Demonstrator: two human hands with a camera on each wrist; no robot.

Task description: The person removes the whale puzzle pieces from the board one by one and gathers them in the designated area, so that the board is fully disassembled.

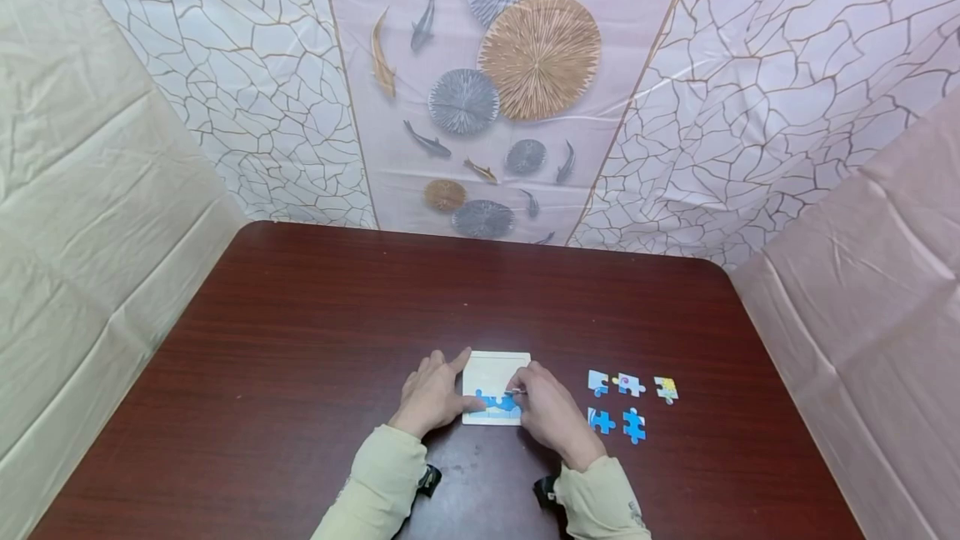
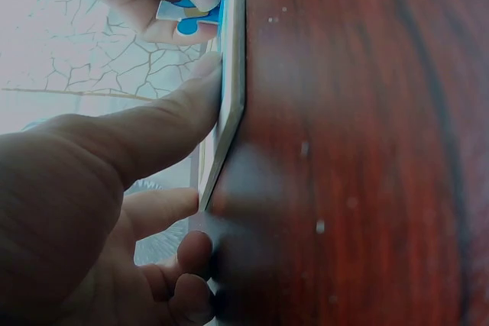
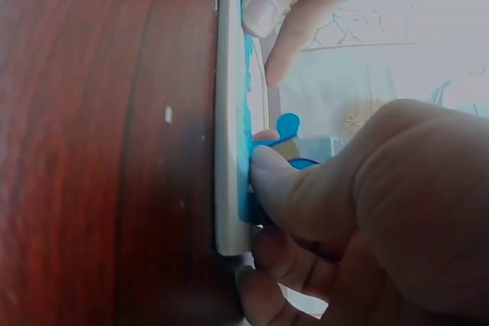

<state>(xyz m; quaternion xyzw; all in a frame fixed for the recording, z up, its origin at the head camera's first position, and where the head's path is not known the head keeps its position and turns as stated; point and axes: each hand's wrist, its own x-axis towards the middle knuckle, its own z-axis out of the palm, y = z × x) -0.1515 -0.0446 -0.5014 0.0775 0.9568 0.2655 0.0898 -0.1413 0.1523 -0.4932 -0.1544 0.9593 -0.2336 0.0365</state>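
Tray (image 1: 487,369): lying on the dark table (image 1: 337,340) between the left hand (image 1: 429,394) and the right hand (image 1: 557,413), blue pieces (image 1: 501,402) running along its near side
Left hand: bracing the tray with thumb and forefinger spreading apart, thumb pressing on the blue pieces, forefinger touching the far left corner; light, flat pressure is probably serving best, as hard pushing could be shifting the tray
Right hand: clamping a puzzle piece (image 3: 286,149) between thumb and fingers at the tray's right side
Puzzle piece: tilting up out of the tray, fingers hiding its lower edge, so I cannot tell whether it is touching the blue pieces
Blue tab (image 3: 288,123): sticking up clear of the pinch; levelling the piece, lining up its outline, then pressing straight down is likely working better than forcing it in edgewise
Loose pieces (image 1: 633,426): five, lying on the table to the tray's right, apart from it
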